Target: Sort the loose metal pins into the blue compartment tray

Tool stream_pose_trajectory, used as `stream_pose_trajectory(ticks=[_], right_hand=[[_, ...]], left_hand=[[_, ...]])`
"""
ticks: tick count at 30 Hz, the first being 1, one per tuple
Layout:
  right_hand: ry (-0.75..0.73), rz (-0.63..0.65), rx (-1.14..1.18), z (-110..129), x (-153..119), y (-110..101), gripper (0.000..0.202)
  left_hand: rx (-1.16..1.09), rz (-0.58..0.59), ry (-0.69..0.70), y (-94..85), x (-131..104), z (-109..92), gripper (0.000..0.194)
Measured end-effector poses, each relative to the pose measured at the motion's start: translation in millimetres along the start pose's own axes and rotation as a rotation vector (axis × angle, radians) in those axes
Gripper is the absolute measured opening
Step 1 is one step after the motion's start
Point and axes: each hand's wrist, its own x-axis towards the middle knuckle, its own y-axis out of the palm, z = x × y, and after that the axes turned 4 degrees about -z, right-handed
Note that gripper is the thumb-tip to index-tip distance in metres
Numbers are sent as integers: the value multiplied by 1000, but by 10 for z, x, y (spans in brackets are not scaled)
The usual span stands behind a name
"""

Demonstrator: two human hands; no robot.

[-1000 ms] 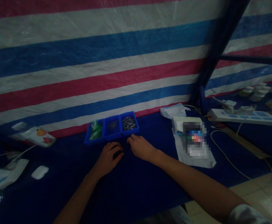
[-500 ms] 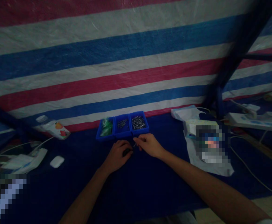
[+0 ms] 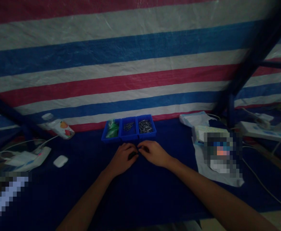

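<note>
My left hand (image 3: 124,158) is closed, fingers curled round a small black object (image 3: 132,155) whose kind I cannot make out. Close beside its fingertips, my right hand (image 3: 156,154) is pinched shut; whatever lies between thumb and forefinger is too small and dark to name. Just beyond both hands three blue bins stand in a row. The right bin (image 3: 155,131) holds many thin metal pins or nails (image 3: 145,126), and the middle bin (image 3: 128,138) has fewer of them (image 3: 128,126). Green pieces in clear plastic (image 3: 112,129) fill the left bin (image 3: 110,140).
A bottle with a fruit label (image 3: 64,129) leans at the left, near a white case (image 3: 60,161) and a power strip (image 3: 38,158). To the right lie a tissue pack (image 3: 200,133) and white plastic sheet (image 3: 203,163). Behind hangs a striped tarp (image 3: 130,77).
My right hand has turned slightly and come in closer to my left fingertips. A thin shiny piece at its fingertips earlier is now hidden. The view has shifted a little.
</note>
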Motion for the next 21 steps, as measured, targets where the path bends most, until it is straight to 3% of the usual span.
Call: stream_pose_trajectory(ticks=[4, 7, 10, 13, 17, 21], right_hand=[[-113, 90, -247, 19, -33, -55, 20], [-129, 83, -354, 160, -127, -175, 23], [-93, -47, -471, 315, -405, -399, 21], [-1, -249, -538, 326, -845, -665, 19], [59, -431, -601, 104, -1448, -944, 21], [55, -440, -597, -133, -1748, -1074, 23]], left_hand=[[-18, -14, -6, 8, 0, 9, 7], [-28, -23, -2, 20, -10, 26, 8], [-45, -42, 7, 30, -22, 51, 10], [-42, -40, 35, 37, -26, 72, 11], [-22, -40, 64, 43, -25, 83, 11], [-21, -28, 82, 46, -26, 82, 14]])
